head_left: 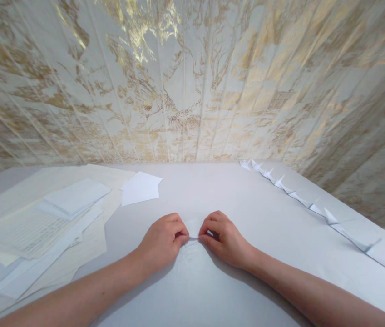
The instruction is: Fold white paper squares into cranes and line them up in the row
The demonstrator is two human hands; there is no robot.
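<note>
My left hand (165,237) is closed in a pinch on the left side of a small piece of white paper (193,237). On the opposite side, my right hand (224,238) pinches the same paper between thumb and fingers. The paper looks folded, but its exact shape is mostly hidden by my fingertips. Both hands are low over the white table, close together near the middle of the view. Beyond my left hand lie white paper sheets (141,188), overlapping and flat.
A row of small folded paper cranes (278,183) runs along the table's right side. Stacked papers, some with writing (39,234), cover the left side of the table (192,290). A white and gold patterned wall covering (184,91) rises behind the back edge.
</note>
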